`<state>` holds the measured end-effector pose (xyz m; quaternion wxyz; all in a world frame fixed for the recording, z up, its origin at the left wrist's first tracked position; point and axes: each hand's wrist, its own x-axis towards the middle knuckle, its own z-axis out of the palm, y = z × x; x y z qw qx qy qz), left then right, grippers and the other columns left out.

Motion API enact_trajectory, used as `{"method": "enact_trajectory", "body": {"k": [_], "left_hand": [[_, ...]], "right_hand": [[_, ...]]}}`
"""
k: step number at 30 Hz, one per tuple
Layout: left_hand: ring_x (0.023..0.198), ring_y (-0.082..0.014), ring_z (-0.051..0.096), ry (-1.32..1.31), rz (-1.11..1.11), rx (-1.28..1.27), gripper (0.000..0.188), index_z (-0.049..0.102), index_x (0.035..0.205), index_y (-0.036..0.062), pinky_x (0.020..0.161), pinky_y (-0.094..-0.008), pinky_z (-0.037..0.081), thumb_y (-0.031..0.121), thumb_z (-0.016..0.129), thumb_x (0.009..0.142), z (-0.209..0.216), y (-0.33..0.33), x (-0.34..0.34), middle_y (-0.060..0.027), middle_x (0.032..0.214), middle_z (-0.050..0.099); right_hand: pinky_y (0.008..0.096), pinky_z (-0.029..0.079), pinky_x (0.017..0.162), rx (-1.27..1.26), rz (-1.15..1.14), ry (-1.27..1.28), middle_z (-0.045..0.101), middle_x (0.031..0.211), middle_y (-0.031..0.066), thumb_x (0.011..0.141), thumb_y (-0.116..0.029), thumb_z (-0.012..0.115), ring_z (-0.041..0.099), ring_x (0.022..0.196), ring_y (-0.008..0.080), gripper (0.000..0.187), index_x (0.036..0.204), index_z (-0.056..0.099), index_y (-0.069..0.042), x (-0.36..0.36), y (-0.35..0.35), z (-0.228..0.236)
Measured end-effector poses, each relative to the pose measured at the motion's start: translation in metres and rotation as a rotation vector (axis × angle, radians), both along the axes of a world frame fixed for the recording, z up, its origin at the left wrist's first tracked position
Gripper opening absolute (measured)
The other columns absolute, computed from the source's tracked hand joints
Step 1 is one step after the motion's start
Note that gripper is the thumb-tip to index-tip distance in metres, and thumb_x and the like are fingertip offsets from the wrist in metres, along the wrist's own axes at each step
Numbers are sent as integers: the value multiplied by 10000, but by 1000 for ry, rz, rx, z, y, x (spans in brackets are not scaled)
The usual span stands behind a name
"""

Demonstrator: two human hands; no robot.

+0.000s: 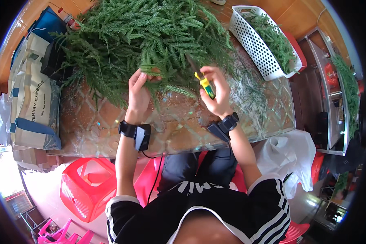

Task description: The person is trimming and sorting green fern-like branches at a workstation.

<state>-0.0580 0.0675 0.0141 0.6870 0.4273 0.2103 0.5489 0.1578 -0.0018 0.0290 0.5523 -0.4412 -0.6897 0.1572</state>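
Observation:
A large heap of green artificial-looking pine branches point(142, 36) covers the far part of the table. My left hand point(139, 91) is closed at the heap's near edge, thumb and fingers pinching a green sprig point(152, 72). To its right, my right hand point(217, 93) is wrapped round a hand tool with a yellow-and-green handle point(206, 86). The tool's narrow, dark metal end points up toward the branches; its exact kind cannot be made out. Another sprig point(178, 90) sticks out between my hands, above the table.
A white perforated basket point(254, 51) holding green sprigs stands at the far right. Thin stems and whitish bits litter the table point(105, 136) near it. A printed tote bag point(32, 97) stands at the left edge. A white plastic bag point(286, 156) hangs at the near right; a red stool point(87, 189) is below.

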Motion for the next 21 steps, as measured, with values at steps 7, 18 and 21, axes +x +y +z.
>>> {"method": "enact_trajectory", "body": {"k": [7,18,21], "left_hand": [[886,-207,517,-112,62,-28,168,529,828,11,826,-373,417,174,500,859,-3,-1,-6,-113,957,564],[828,-158,564,241,-99,-161,260,577,1016,-20,770,-279,433,167,556,837,13,-13,-3,-83,992,612],[875,-170,569,444,-227,30,325,582,1074,13,805,-287,428,201,606,811,5,-9,2,-102,993,615]], "right_hand": [[331,425,807,-43,-20,-162,534,1044,134,612,-34,576,547,910,281,204,798,496,-10,-1,1,1],[350,416,833,-55,-70,-129,533,1030,142,585,-28,573,536,948,298,216,788,499,-11,7,1,5],[359,414,834,8,-24,-87,526,1057,141,592,-31,576,537,945,296,229,806,495,-11,2,1,4]]}}
